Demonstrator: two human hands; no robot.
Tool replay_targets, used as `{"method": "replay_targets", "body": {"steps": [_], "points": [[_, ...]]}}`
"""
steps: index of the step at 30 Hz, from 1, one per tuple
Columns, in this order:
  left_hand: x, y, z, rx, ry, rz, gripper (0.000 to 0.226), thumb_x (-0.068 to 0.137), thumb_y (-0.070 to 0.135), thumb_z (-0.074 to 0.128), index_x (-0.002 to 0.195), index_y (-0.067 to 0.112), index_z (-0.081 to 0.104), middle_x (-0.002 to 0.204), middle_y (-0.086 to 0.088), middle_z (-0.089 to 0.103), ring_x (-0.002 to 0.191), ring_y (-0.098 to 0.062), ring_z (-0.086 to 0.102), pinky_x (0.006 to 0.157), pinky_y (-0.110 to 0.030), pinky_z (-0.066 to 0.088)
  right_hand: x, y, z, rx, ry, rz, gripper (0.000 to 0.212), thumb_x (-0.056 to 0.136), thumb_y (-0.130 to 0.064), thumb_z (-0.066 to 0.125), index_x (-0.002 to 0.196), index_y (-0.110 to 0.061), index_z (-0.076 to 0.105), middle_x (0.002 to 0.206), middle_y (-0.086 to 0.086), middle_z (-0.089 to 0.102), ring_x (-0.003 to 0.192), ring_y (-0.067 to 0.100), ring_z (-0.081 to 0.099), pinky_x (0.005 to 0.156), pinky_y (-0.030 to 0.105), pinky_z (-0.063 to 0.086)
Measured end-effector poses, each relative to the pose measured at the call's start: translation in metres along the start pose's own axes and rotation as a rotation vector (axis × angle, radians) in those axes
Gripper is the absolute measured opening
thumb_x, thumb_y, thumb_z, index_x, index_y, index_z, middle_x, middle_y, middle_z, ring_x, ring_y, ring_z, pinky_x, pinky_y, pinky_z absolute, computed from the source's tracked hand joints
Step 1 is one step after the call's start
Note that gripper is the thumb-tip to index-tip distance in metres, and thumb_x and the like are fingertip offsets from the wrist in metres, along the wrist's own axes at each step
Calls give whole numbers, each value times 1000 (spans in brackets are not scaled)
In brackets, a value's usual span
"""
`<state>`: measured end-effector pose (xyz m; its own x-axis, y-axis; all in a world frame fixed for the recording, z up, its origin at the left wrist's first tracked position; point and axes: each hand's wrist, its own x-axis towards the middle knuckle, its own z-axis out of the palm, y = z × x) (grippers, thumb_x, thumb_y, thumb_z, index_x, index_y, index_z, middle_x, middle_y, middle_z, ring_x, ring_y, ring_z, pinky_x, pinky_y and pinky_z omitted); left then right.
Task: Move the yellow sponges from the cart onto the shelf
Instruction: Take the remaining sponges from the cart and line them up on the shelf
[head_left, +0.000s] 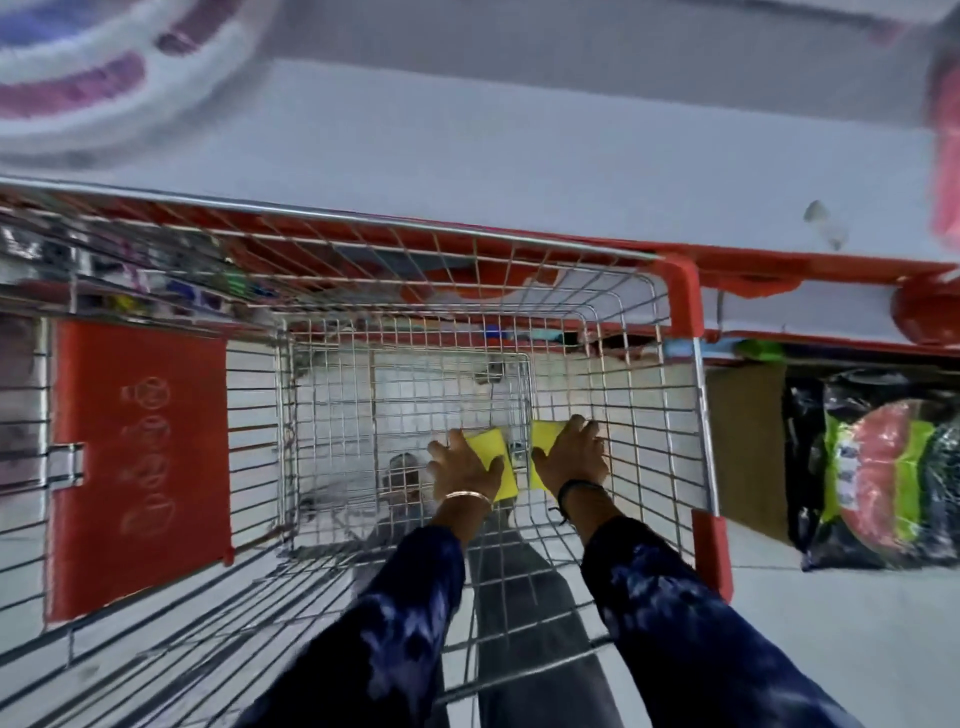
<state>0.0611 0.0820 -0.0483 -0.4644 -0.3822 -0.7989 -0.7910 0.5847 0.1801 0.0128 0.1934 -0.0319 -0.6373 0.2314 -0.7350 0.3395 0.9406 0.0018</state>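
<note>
Two yellow sponges (491, 457) (543, 441), two hands (465, 467) (571, 457), one wire cart (395, 218), one dark packet (878, 467).

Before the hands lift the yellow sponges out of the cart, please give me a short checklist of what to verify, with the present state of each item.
1. Left hand is on a yellow sponge: ok.
2. Right hand is on the other sponge: ok.
3. Fingers closed firmly around the sponges: cannot tell.
4. Way up out of the cart is open above the hands: ok.
5. Shelf surface ahead has free room: ok, though blurred.
6. More sponges left in the cart: cannot tell.
</note>
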Motion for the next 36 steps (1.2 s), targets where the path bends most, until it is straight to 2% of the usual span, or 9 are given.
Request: {"method": "replay_targets", "body": {"steps": [7, 13, 18, 22, 26, 28, 30, 34, 36], "points": [[10, 1, 29, -87, 42, 27, 82, 74, 41, 73, 134, 7, 30, 137, -19, 30, 122, -41, 46, 90, -46, 52, 13, 6, 19, -33, 39, -71, 82, 85, -45, 64, 143, -2, 24, 146, 20, 30, 130, 36, 43, 93, 43, 50], [11, 2, 12, -32, 72, 99, 80, 71, 38, 76, 131, 7, 33, 133, -17, 34, 120, -39, 47, 87, -45, 52, 15, 4, 7, 102, 45, -73, 81, 79, -38, 72, 138, -3, 31, 138, 19, 41, 125, 39, 47, 88, 47, 51], [-3, 8, -31, -58, 112, 183, 80, 70, 37, 77, 132, 11, 34, 130, -17, 35, 115, -41, 50, 85, -47, 52, -6, -6, -25, 165, 115, -149, 94, 77, -41, 74, 144, 0, 23, 138, 19, 46, 125, 39, 49, 87, 47, 52], [-20, 16, -76, -51, 111, 242, 84, 69, 36, 79, 136, 12, 33, 135, -20, 30, 117, -45, 49, 88, -50, 51, -35, -12, -60, 177, 165, -201, 89, 77, -41, 73, 143, -3, 27, 138, 16, 47, 127, 36, 46, 89, 46, 51], [-52, 27, -126, 7, 111, 270, 100, 74, 43, 76, 149, 17, 17, 155, -24, 11, 130, -47, 40, 97, -50, 49, -73, -21, -104, 190, 226, -239, 97, 77, -46, 71, 148, -4, 20, 144, 17, 43, 130, 36, 45, 93, 45, 49], [-64, 37, -142, -5, 107, 275, 107, 73, 45, 76, 152, 18, 8, 158, -23, 4, 136, -45, 35, 101, -47, 47, -82, -28, -122, 224, 256, -240, 93, 74, -48, 72, 144, -5, 28, 137, 18, 51, 123, 36, 51, 90, 43, 51], [-88, 48, -168, 1, 146, 324, 110, 72, 48, 76, 152, 17, 7, 158, -23, 4, 137, -43, 35, 102, -45, 47, -101, -32, -149, 256, 307, -270, 87, 73, -49, 73, 138, -5, 36, 132, 18, 55, 121, 36, 54, 90, 42, 51], [-134, 75, -219, 0, 223, 422, 102, 72, 51, 74, 147, 13, 17, 151, -23, 17, 126, -42, 48, 96, -43, 51, -136, -42, -205, 334, 359, -331, 93, 75, -49, 72, 144, -3, 30, 144, 18, 46, 131, 34, 45, 103, 41, 43], [-157, 88, -244, -11, 233, 472, 101, 72, 51, 73, 147, 12, 17, 149, -23, 19, 124, -41, 50, 97, -41, 49, -152, -43, -234, 338, 392, -359, 91, 75, -50, 71, 143, -4, 32, 141, 17, 48, 131, 34, 45, 101, 41, 43]]}}
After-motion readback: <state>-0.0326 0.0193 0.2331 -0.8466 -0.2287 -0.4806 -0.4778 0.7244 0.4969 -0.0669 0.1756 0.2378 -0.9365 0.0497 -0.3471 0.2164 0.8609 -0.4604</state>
